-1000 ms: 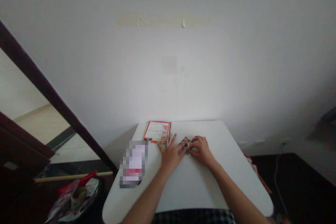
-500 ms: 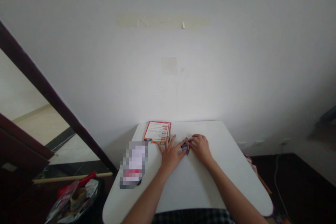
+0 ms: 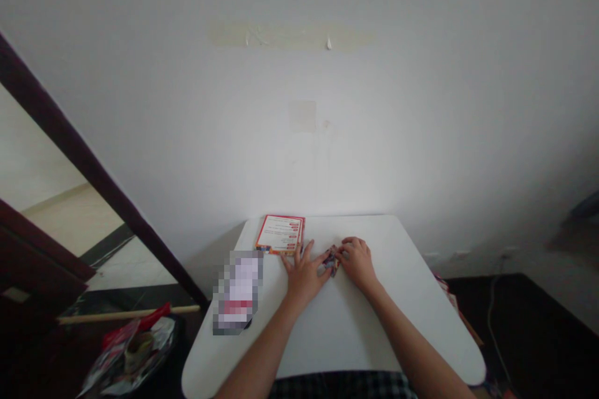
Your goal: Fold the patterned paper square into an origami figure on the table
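A small folded piece of patterned paper [image 3: 331, 260] lies on the white table [image 3: 337, 330], near its far edge. My left hand [image 3: 304, 271] rests flat beside it with fingers spread, its index finger and thumb pressing the paper's left side. My right hand [image 3: 358, 262] is curled, and its fingertips pinch the paper's right side. Most of the paper is hidden under the two hands.
A red-bordered printed card [image 3: 281, 234] lies at the table's far left corner. A blurred-out flat object [image 3: 238, 292] sits at the left edge. On the floor to the left are a bag of litter [image 3: 131, 352] and a wooden stick [image 3: 126, 313]. The wall stands right behind the table.
My right hand has drawn closer over the paper, which now shows smaller between the hands. My left hand has stayed in place.
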{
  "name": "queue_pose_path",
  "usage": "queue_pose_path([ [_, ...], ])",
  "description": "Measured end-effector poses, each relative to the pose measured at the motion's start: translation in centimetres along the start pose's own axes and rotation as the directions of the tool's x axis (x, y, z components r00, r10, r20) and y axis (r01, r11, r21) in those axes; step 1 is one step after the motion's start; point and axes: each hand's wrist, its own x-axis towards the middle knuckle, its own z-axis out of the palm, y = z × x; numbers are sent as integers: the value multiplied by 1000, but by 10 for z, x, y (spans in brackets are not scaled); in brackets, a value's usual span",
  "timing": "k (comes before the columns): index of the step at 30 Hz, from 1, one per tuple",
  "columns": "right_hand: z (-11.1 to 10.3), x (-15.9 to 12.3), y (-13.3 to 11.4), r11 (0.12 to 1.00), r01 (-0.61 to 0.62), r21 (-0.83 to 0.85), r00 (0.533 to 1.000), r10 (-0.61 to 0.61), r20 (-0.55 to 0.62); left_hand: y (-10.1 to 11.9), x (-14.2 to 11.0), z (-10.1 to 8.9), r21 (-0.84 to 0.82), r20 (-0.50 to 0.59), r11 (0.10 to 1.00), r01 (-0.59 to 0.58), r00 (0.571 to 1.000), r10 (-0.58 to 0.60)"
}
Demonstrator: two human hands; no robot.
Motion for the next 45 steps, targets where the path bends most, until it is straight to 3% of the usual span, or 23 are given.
queue_pose_path([
  [24,6,1,1,1000,-14,-3,1000,14,-28,9,3,-5,21,5,999,45,999,-45],
  [32,3,2,-2,999,-46,-23,999,45,-30,5,3,5,15,-82,1000,-25,996,27],
  [39,3,2,-2,998,-42,-52,999,41,-19,5,2,4,12,-90,997,-72,993,73],
  [45,7,3,10,997,-23,71,998,27,-55,10,3,-3,17,-80,1000,-8,997,9],
])
